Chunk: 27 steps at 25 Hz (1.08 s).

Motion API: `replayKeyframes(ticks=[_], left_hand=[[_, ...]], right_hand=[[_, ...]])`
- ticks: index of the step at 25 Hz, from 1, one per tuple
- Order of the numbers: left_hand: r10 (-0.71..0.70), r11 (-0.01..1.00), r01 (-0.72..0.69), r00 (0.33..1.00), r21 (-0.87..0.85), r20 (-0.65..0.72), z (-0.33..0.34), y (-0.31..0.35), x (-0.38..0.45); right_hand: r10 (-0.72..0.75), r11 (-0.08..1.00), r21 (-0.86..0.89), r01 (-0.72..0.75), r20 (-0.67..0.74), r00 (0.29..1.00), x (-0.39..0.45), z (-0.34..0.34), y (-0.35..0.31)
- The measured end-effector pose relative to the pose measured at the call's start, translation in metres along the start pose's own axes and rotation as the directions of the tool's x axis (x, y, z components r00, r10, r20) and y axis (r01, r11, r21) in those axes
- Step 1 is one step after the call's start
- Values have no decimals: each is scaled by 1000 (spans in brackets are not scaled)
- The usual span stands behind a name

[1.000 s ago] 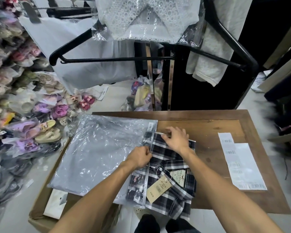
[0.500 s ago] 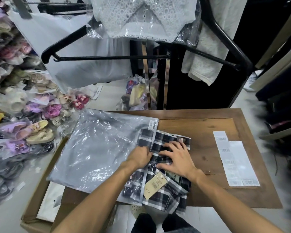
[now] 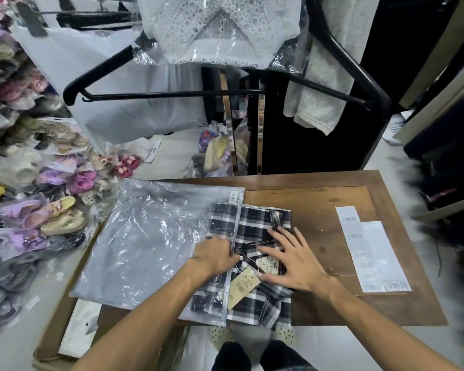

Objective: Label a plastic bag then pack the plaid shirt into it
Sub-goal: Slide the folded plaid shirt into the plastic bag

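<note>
Two hands: left (image 3: 217,255) pinching crinkly plastic bag (image 3: 150,245), right (image 3: 292,259) flat on plaid shirt (image 3: 255,231).

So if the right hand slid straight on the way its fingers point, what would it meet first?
Probably the plastic bag's open edge: the right hand lies flat on the plaid shirt, fingers aimed left and slightly away. The left hand sits just nearer.

A brown wooden worktop (image 3: 319,199) fills the lower middle of the frame, standing on a pale floor (image 3: 172,156). Bagged sandals and shoes (image 3: 51,215) pile up along the left edge. A black hanger (image 3: 172,93) with a white lace garment (image 3: 220,28) hangs top centre; dark furniture crowds the right.
</note>
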State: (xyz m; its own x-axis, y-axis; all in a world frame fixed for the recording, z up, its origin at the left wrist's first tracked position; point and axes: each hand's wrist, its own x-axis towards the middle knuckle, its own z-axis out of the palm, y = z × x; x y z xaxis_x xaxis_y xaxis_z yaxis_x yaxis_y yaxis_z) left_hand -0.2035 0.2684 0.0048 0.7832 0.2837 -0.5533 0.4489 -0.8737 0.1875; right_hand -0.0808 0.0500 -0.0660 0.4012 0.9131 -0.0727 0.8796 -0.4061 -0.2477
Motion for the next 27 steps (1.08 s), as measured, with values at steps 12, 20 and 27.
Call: replayKeyframes(ticks=[12,20,27], left_hand=[[152,983,-151,988,-106,1,9,7,-6],[114,992,-119,988,-42,-107,9,-1,-6],[148,980,-161,982,-117,-114,11,6,0]], right_hand=[[14,996,84,-19,58,998,25,9,-22],[322,904,337,-263,-135,937,28,-3,-41],[652,486,628,-608,202,730,31,-21,-37]])
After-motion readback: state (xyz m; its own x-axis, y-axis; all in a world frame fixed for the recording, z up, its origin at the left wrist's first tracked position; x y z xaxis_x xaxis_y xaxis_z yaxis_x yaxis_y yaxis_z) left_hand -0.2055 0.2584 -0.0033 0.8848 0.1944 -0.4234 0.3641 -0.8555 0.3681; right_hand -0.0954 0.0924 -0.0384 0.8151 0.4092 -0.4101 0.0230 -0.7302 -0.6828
